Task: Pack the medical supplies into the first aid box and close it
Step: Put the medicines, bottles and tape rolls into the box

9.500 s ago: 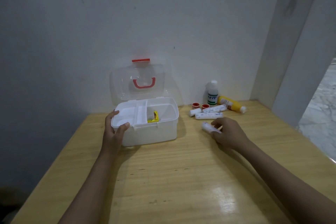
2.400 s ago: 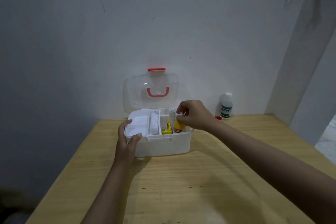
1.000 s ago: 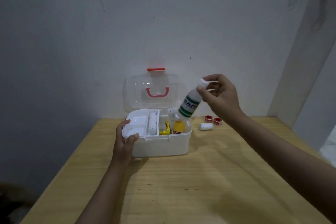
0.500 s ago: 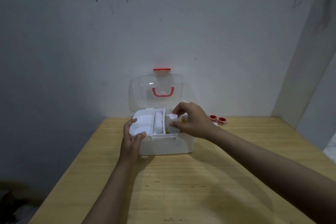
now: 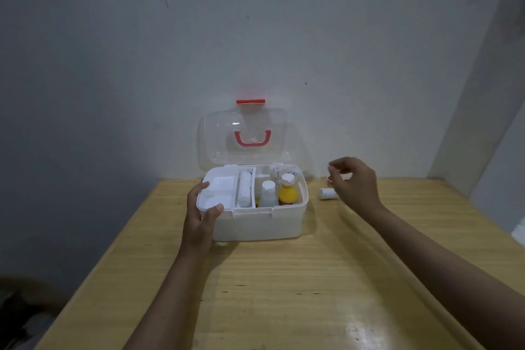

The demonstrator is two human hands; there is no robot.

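Holding the first aid box (image 5: 255,221) by its left front corner, the left hand (image 5: 200,220) has the thumb over the front rim and the fingers curled on the left rim, so it grasps the box. From this hand the box extends toward 3 o'clock. It stands on the wooden table (image 5: 284,293) close to the wall (image 5: 255,37), and its clear lid (image 5: 244,136) with the red handle (image 5: 252,139) stands open and upright at the back, at 12 o'clock from the left hand.

Inside the box, the white tray (image 5: 218,193) fills the left part, just beside the left fingers. A bandage roll (image 5: 245,187) lies in the narrow middle compartment. In the right compartment a white bottle (image 5: 267,193) and a yellow bottle (image 5: 287,190) stand upright side by side, and more rolled bandages (image 5: 277,172) stand behind them, at 12 o'clock from the bottles.

Outside the box, at its 3 o'clock, one small white roll (image 5: 327,194) lies on the table. The right hand (image 5: 355,185) is above the table just right of this roll, so the roll is at 9 o'clock from the hand, and I cannot tell if they touch. The fingers are loosely curled and hold nothing; the hand is released. Something small and red (image 5: 329,179) shows behind the fingertips, mostly hidden, at about 10 o'clock from the hand
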